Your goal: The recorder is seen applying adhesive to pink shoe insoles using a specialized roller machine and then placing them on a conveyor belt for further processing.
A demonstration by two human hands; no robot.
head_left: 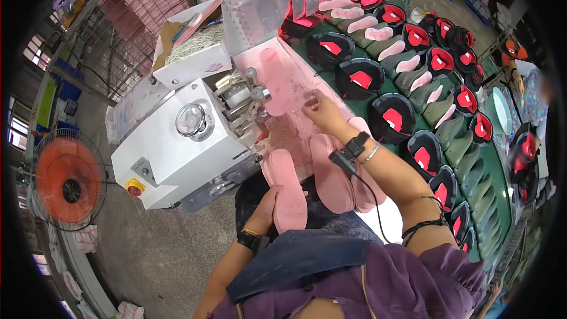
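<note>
My left hand (269,205) grips a pink shoe sole (285,186) by its left edge, just in front of the machine. My right hand (323,112) is over the pink-dusted table (293,136), its fingers loosely bent and apart, with nothing visible in them. Left of that hand, another pink sole (276,82) lies flat alongside the machine's metal rollers (242,95). Several more pink soles (332,180) are stacked under my right forearm, at the table's near edge.
The white machine (188,142) has a handwheel and a red-yellow knob. A box of cords (192,47) stands behind it, and an orange fan (69,183) at left. Dark shoe uppers (359,78) with red linings and green soles (460,147) fill the right-hand green surface. Another person (525,82) is far right.
</note>
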